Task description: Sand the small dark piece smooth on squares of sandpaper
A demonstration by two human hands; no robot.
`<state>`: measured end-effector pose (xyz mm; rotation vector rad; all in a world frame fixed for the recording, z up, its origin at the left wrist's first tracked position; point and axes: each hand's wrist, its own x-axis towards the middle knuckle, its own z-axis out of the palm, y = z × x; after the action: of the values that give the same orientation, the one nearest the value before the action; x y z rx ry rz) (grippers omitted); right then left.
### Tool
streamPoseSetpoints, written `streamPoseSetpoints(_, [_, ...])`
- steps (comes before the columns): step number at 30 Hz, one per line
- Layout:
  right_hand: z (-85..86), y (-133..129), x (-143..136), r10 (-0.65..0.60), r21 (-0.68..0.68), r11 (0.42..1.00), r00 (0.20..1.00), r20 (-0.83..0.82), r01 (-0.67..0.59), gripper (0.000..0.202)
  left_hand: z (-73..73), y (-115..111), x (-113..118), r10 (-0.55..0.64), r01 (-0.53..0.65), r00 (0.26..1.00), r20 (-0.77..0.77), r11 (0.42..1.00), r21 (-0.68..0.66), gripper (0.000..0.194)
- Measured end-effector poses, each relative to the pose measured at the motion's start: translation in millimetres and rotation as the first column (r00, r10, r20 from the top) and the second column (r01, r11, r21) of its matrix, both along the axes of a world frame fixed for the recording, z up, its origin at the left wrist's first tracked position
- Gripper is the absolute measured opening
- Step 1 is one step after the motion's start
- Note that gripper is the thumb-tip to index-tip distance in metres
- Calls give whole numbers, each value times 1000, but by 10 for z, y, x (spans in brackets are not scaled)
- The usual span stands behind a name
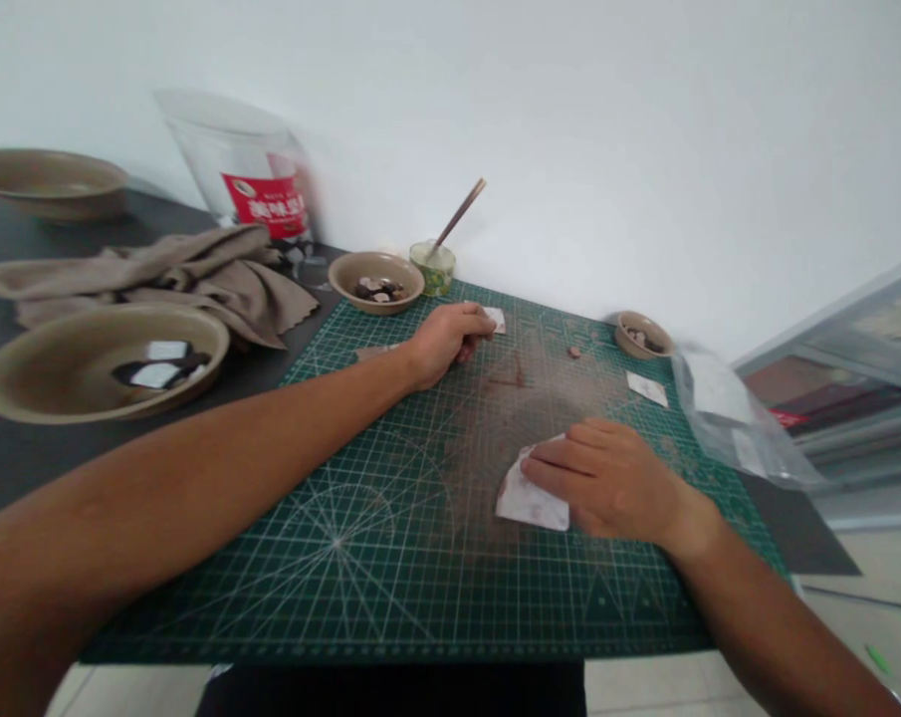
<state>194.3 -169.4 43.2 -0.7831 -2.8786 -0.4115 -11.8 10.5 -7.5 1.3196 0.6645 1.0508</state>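
Observation:
Over the far middle of the green cutting mat (412, 588), my left hand (450, 344) is closed, thumb and fingertips at the edge of a small white piece of paper (497, 319). My right hand (618, 478), nearer to me, pinches a larger, creased white piece of paper (532, 498) that has brownish marks. Its fingers cover the paper's upper right part. Brown dust lies on the mat between the hands. A small brown lump (573, 353) sits farther back, and another white piece of paper (647, 389) lies to the right.
At left are a large bowl (17, 383) holding dark and white pieces, a crumpled brown cloth (188, 264), another bowl (47, 174) and a clear jar (263, 189). Along the back stand a bowl (375, 269), a cup (431, 269) with a stick, and a small bowl (644, 339). A plastic bag (741, 418) lies right.

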Motion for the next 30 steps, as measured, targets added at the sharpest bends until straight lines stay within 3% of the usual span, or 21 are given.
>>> streamPoseSetpoints(4, [51, -253, -217, -170, 79, 984, 970, 176, 158, 25, 2, -11, 13, -7, 7, 1000, 9, 1000, -4, 19])
streamPoseSetpoints(11, [-73, -545, -507, -448, 12, 886, 849, 279, 464, 41, -1, 24, 24, -14, 14, 1000, 12, 1000, -19, 20])
streamPoseSetpoints(17, [-2, -533, -632, -514, -67, 819, 780, 356, 570, 42, 20, 13, 24, -16, 16, 1000, -4, 1000, -21, 18])
streamPoseSetpoints(23, [19, -562, -700, -536, -46, 794, 734, 417, 606, 47, 14, 22, 26, -18, 18, 1000, -4, 1000, 2, 17])
streamPoseSetpoints(30, [42, -572, -786, -581, -125, 688, 647, 494, 714, 59, 3, 26, 31, -20, 20, 1000, -2, 1000, 14, 17])
